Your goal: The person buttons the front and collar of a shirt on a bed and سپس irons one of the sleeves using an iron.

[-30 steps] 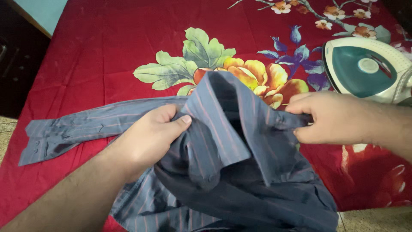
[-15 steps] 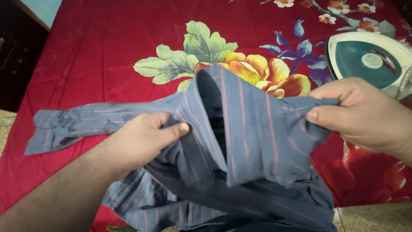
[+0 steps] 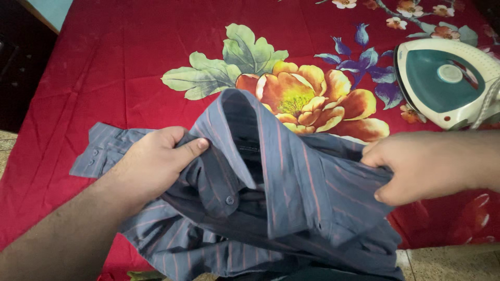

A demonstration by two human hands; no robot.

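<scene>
— Red cotton, that's the first thing: a red cloth (image 3: 130,62) printed with a big orange flower and green leaves covers the whole work surface.

— And on it?

— A blue-grey striped shirt (image 3: 281,208), bunched at the near edge of the cloth, its collar standing up in the middle and one cuffed sleeve lying flat out to the left. Part of the shirt hangs over the near edge.

— The hands?

— The left hand (image 3: 151,166) is clenched on the fabric just beside the collar, thumb on top. The right hand (image 3: 416,164) grips the other shoulder of the shirt, fingers curled under the cloth.

— Anything else about?

— A white and teal iron (image 3: 442,83) rests at the far right of the red cloth, well apart from the shirt. Pale tiled floor (image 3: 453,265) shows at the bottom right, dark furniture (image 3: 21,67) at the left — and a strip of light blue at the top left corner.
</scene>
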